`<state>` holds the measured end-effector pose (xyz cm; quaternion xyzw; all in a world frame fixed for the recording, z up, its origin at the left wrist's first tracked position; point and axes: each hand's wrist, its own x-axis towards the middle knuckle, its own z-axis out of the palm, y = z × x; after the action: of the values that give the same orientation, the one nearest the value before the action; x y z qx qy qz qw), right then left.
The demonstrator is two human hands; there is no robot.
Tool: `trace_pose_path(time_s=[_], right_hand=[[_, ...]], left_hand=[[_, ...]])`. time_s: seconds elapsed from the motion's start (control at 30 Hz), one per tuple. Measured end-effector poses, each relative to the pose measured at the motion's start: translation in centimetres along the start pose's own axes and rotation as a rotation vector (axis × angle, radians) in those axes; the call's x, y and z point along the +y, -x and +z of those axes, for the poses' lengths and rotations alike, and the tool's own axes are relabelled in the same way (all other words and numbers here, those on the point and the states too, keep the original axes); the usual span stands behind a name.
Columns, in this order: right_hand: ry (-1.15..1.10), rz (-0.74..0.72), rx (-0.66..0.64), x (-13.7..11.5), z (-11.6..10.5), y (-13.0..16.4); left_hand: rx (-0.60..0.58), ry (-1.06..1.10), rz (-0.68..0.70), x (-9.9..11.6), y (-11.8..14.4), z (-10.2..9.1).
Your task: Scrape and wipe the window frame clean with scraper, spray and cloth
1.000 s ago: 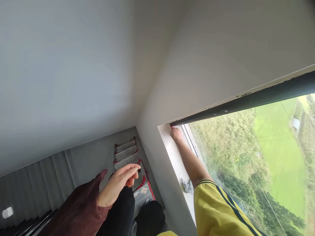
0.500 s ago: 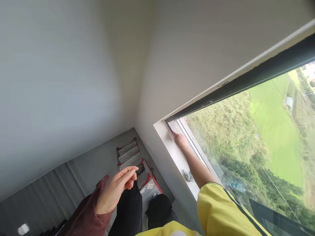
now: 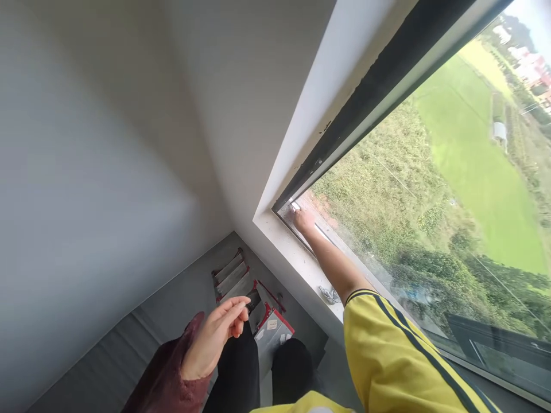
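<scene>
My right hand (image 3: 304,219) reaches down into the lower corner of the window frame (image 3: 333,129), fingers closed and pressed near the bottom track. A small thin red tool showed at its fingertips a moment ago; now the hand mostly hides it. Beside that hand, a whitish patch (image 3: 295,206) lies in the corner. In front of my legs, my left hand (image 3: 226,327) hovers with thumb and fingers pinched together; whether anything is between them I cannot make out. A crumpled grey cloth (image 3: 329,295) rests on the white sill (image 3: 286,244) near my right forearm.
Below me stands a stepladder (image 3: 275,330) with red fittings and grey steps, close to my legs. Grey walls (image 3: 107,201) meet in a corner at the left. Beyond the glass (image 3: 387,189), green fields lie far below.
My view has tilted, showing more of the window. My right hand has shifted from beside the sill edge deeper into the frame's corner. My left hand keeps its pinch.
</scene>
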<state>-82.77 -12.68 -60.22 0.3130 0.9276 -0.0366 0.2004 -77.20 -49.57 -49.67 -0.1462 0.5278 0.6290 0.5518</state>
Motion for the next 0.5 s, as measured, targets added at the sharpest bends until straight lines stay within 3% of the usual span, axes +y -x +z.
trace_pose_path(time_s=[0.1,0.3,0.5], right_hand=[[-0.01,0.006,-0.024,-1.2,0.5,0.1],[0.004,-0.278,-0.116,-4.0,2.9,3.4],[-0.086,0.049,-0.002,-2.0,1.0,0.9]], left_hand=[[0.009,0.014,0.007,0.0,0.1,0.0],[0.048,0.037,-0.011,0.5,0.4,-0.3],[0.064,-0.004,-0.014,1.0,1.0,-0.9]])
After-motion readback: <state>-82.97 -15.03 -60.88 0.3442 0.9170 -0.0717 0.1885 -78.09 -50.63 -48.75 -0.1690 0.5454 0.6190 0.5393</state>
